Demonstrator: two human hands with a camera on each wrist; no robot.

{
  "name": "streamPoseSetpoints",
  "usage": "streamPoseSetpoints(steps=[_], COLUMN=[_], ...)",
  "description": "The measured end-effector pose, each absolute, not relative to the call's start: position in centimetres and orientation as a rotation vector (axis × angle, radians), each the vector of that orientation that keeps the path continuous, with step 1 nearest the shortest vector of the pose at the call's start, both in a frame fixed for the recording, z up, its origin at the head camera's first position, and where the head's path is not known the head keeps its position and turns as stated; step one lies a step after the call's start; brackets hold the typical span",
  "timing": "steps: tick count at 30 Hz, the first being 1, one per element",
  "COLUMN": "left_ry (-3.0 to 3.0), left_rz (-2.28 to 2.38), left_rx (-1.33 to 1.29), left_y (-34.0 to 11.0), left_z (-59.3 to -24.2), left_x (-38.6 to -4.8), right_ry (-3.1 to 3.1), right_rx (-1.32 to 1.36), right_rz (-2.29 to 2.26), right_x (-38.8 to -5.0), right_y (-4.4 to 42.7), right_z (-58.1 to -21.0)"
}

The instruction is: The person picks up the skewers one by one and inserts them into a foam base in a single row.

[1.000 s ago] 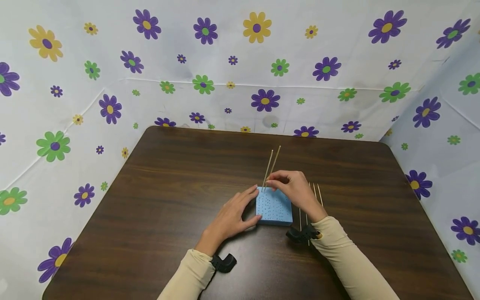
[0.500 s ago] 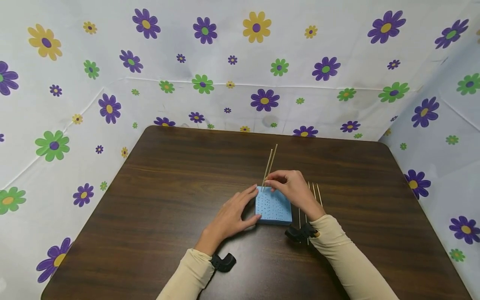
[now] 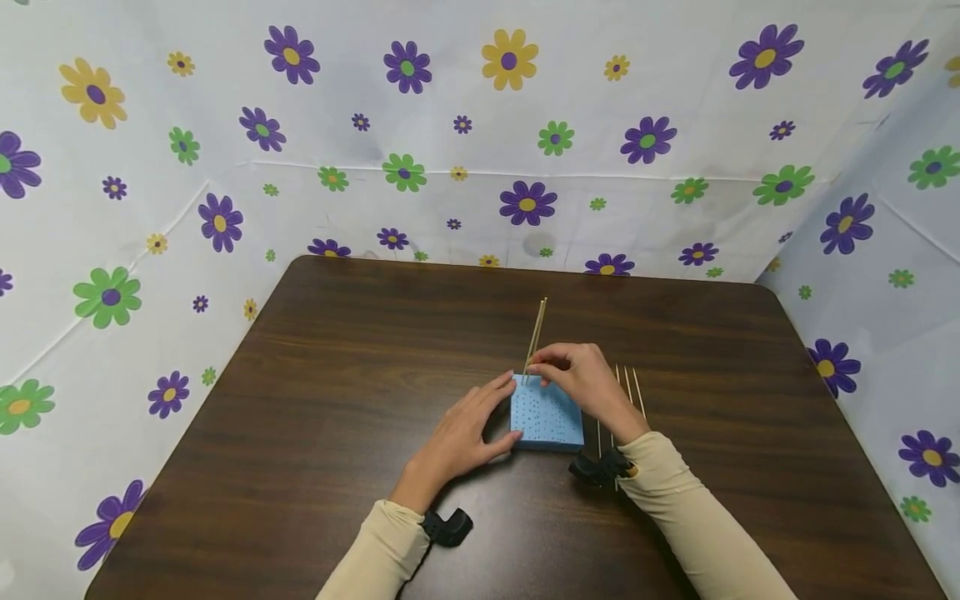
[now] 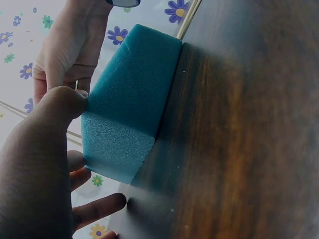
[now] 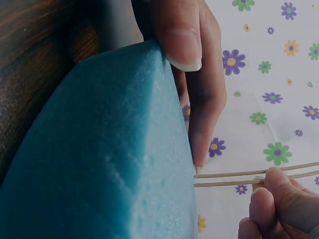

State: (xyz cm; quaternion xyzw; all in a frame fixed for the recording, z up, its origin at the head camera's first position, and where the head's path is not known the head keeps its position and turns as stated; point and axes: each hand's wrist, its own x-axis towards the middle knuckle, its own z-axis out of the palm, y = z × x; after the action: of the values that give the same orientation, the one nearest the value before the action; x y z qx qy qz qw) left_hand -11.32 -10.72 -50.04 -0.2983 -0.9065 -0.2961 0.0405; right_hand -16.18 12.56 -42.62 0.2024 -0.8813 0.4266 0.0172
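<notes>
A light blue foam block (image 3: 551, 421), its top dotted with small holes, lies on the table. My left hand (image 3: 459, 432) grips its left side, thumb at the near corner and fingertips at the far one. Beyond its far left corner, my right hand (image 3: 579, 375) pinches a thin wooden skewer (image 5: 224, 184) low down between thumb and fingers. A second skewer (image 5: 224, 175) stands close beside it, upright in the block. In the right wrist view both lower ends reach the block's top face; whether the pinched one is inside a hole I cannot tell.
Several more skewers (image 3: 637, 390) lie on the dark wooden table (image 3: 360, 358) right of the block, partly under my right wrist. Each wrist wears a black camera mount (image 3: 448, 527). A flower-printed white sheet (image 3: 450, 83) hangs behind and at the sides.
The pinched skewer's top has swung left, until it nearly lines up with the standing skewer. My right hand has shifted slightly left; the left hand and block have stayed put.
</notes>
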Motion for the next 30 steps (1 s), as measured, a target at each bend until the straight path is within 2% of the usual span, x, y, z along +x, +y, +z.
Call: streamPoseSetpoints(steps=[16, 22, 30], left_ry=[-2.784, -2.779, -2.780], left_rz=[-0.919, -0.916, -0.935], left_rx=[-0.916, -0.917, -0.917], left_y=[-10.8, -10.7, -10.7], left_z=[-49.9, -50.0, -49.9], left_x=[-11.3, -11.3, -11.3], right_ry=[-2.736, -2.758, -2.949], right_rx=[0.593, 0.431, 0.160], right_rz=[1.260, 1.256, 0.957], right_x=[-15.9, -16.1, -15.9], right_y=[13.6, 17.7, 24.2], right_z=[-42.9, -43.3, -44.6])
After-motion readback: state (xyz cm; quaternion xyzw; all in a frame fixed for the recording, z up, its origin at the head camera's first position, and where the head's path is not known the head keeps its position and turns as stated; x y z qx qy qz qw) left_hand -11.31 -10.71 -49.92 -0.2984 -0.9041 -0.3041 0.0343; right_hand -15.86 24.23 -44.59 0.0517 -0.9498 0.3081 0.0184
